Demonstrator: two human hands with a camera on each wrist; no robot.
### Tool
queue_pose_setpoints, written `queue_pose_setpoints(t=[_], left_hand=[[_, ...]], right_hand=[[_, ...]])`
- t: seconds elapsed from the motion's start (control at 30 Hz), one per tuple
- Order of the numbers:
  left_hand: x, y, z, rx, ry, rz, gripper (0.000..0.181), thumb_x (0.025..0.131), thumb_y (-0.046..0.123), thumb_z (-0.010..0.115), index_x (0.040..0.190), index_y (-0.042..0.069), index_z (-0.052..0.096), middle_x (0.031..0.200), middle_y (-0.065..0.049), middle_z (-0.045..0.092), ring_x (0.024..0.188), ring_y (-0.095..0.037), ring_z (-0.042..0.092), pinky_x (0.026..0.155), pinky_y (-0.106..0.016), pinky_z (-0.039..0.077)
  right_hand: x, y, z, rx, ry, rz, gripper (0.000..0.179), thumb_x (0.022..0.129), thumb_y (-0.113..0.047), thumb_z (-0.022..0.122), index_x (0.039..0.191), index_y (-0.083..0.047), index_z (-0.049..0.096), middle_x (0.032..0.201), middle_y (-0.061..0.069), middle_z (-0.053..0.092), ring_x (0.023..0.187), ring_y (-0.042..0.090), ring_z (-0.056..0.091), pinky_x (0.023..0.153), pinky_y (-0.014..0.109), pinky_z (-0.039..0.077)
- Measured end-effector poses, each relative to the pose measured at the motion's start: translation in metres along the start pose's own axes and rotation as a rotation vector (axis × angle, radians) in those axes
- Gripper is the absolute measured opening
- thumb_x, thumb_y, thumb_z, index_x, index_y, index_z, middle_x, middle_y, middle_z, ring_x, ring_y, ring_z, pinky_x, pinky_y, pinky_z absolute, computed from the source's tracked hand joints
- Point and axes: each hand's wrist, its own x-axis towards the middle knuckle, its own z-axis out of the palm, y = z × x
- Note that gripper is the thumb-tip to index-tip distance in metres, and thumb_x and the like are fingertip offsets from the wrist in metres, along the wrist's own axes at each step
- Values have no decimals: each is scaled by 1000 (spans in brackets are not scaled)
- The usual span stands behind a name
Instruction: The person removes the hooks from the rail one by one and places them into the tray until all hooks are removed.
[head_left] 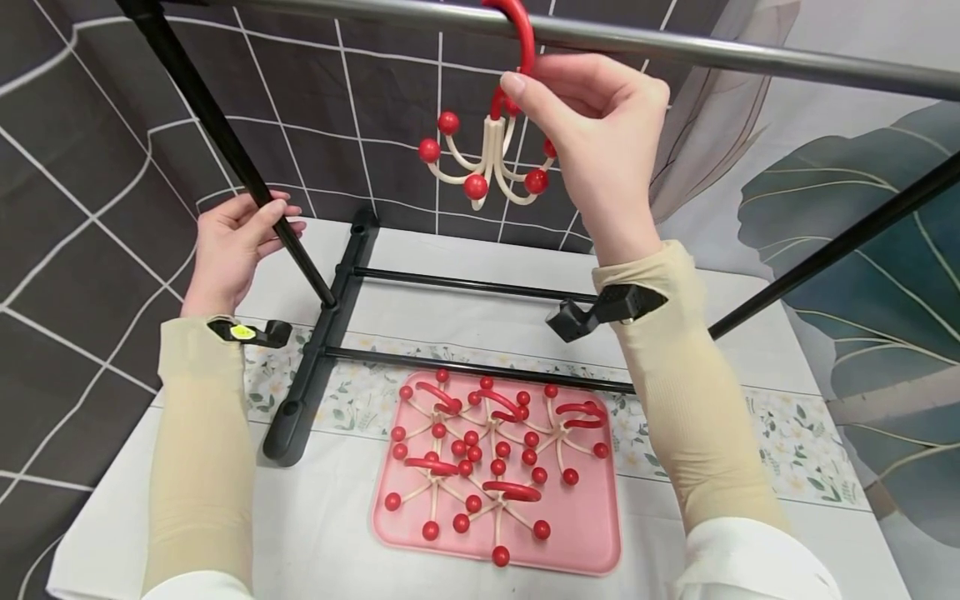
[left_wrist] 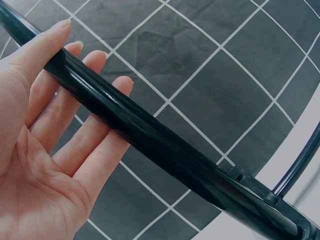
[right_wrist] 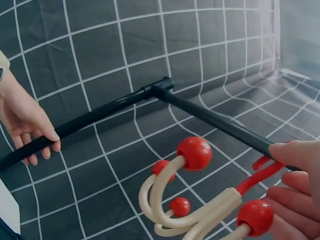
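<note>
In the head view my right hand pinches the red hook of a small hanger with cream curved arms tipped by red balls. The hook passes in front of the silver rail; its top is cut off by the frame, so I cannot tell whether it bears on the rail. The right wrist view shows the hanger's cream stem close up, beside the right fingers. My left hand holds the slanting black pole of the rack, thumb on one side and fingers on the other.
A pink tray on the white table holds several similar hangers with red hooks. The rack's black foot and lower crossbars stand around it. Dark gridded cloth hangs behind, with a leaf-patterned curtain at the right.
</note>
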Motion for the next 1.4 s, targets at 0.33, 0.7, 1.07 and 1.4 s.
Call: queue_pose_setpoints(t=[0.33,0.7,1.07,1.4], left_hand=[[0,0,0,8,-1,5,29,93,4,74,116,-12,66,97,-16,74,82,-24,75,81,-29,60],[0,-1,1,0,-5,4,24,93,3,74,113,-9,69,97,-16,73,82,-24,75,81,-29,60],[0,0,-1,9,4,1,26,93,4,75,115,-9,69,96,-15,74,82,-24,75,80,-29,60],[0,0,-2,9,3,3,27,92,4,75,115,-9,69,96,-16,74,82,-24,75,80,-29,60]], right_hand=[[-5,-3,8,100,58,-52,5,83,0,83,86,0,79,82,14,75,77,24,73,74,26,57],[-6,-9,1,143,119,-331,4,84,6,80,86,3,78,84,21,73,74,32,72,80,41,61],[-23,-11,-23,37,132,-307,7,84,2,81,89,4,77,87,21,74,74,29,72,69,30,58],[-50,9,-52,-103,75,-248,13,85,-4,82,93,5,77,86,19,74,66,26,68,53,26,48]])
